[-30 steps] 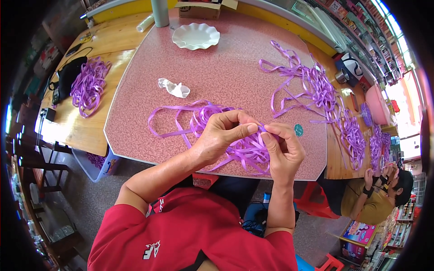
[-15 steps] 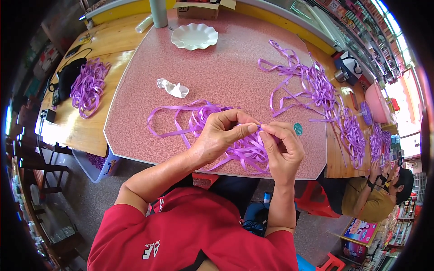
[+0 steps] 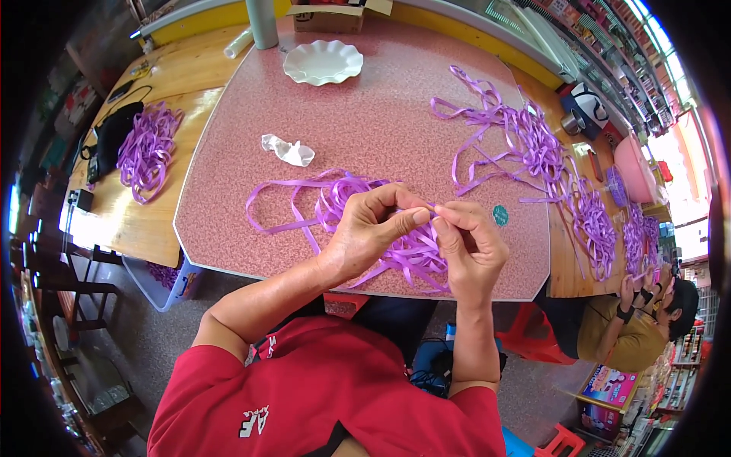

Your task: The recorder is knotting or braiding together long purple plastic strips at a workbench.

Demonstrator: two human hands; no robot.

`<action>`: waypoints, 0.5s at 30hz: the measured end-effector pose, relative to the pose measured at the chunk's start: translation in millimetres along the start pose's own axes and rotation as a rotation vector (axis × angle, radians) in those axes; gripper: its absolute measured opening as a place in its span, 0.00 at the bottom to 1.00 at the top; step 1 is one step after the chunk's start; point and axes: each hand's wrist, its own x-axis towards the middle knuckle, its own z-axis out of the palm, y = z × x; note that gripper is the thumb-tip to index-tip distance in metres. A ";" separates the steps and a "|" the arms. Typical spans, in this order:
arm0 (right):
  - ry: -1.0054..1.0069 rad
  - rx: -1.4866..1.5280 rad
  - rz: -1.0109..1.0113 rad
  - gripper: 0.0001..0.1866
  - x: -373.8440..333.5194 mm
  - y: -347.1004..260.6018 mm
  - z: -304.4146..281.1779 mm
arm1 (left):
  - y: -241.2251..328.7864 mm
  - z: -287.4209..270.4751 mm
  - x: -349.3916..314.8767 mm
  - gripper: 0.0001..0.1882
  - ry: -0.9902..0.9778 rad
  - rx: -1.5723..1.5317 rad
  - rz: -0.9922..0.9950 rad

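— How is the purple ribbon held?
— It is pinched shut between left hand and right hand above the pink table; it should be kept taut.

Pink table: purple ribbons, white plate, tissue.

cardboard box: table's far edge | teal round sticker: tabletop, right

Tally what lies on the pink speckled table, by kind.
Purple ribbon heaps: 2, one under the hands, one at the right
White scalloped plate: 1
Crumpled white wrapper: 1
Round teal sticker: 1
Total: 5
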 end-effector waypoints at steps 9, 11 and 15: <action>0.217 0.210 0.057 0.07 -12.5 12.3 23.3 | -8.1 14.1 -1.4 0.03 0.114 -0.175 0.179; 0.158 0.173 0.030 0.09 -10.6 13.0 19.8 | -6.5 10.8 -1.1 0.04 0.099 -0.220 0.087; 0.142 0.366 0.237 0.10 -8.6 -3.5 19.7 | -6.1 8.0 -3.4 0.06 0.070 -0.251 0.020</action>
